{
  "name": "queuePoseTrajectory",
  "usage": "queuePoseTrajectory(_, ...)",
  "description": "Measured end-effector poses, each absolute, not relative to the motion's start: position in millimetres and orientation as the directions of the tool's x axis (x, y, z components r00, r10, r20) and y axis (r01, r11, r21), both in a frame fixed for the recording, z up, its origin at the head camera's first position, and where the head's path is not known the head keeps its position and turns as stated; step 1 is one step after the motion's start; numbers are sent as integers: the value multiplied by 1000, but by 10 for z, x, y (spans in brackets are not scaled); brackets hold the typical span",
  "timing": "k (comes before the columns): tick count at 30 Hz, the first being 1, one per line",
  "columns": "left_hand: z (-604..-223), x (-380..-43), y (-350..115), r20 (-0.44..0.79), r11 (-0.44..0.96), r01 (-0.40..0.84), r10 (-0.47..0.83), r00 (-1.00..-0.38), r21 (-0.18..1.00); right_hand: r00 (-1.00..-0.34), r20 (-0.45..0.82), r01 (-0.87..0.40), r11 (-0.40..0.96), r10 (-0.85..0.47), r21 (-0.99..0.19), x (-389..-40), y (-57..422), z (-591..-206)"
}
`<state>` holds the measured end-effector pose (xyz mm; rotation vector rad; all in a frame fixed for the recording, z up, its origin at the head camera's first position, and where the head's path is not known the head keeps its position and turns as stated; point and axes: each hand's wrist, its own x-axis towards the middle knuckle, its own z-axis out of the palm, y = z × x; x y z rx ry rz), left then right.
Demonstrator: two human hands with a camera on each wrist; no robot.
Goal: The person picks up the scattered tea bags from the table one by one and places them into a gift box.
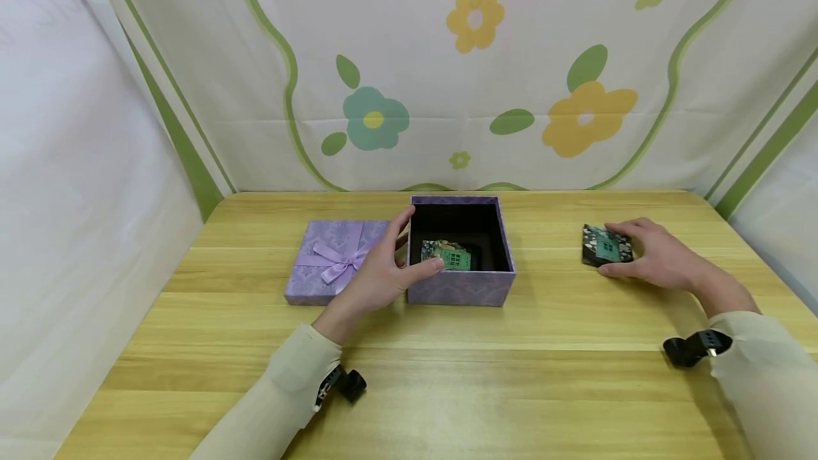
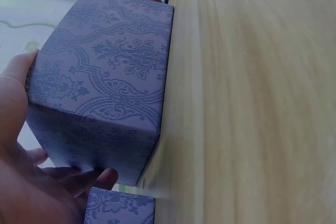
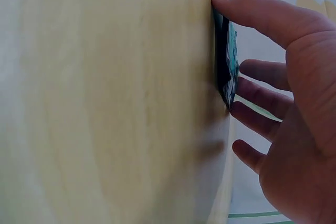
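An open purple gift box point(image 1: 460, 289) with a damask pattern and dark inside stands near the middle of the table. My left hand point(image 1: 377, 272) holds it at the left, thumb over the front rim and fingers along the left side. Inside lies a flat floral pack point(image 1: 455, 260) with a green label, partly covered by my thumb. At the right, my right hand point(image 1: 664, 258) grips a similar dark, thin square floral pack point(image 1: 603, 245) between thumb and fingers. That pack point(image 3: 226, 56) appears edge-on at the tabletop in the right wrist view.
Left of the box lies its purple lid point(image 1: 313, 281) with a ribbon bow, partly behind my left hand. The wooden table point(image 1: 460, 382) ends at a white flowered curtain point(image 1: 447, 91) at the back. Black straps with small cameras circle both wrists.
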<state>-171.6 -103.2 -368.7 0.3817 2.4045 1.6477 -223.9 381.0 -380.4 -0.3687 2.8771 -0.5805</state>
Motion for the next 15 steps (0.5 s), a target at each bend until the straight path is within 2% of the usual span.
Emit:
queuePoseTrajectory(6, -3674, -1707, -1031, -18, 339, 97, 321, -947, 936, -954, -111, -221, 903, -278, -368, -2231, 3757, -3789)
queuePoseTrajectory(15, -3667, -1703, -1028, -21, 338, 95, 325, -946, 936, -950, -78, -249, 886, -302, -392, -2215, 3642, -3751)
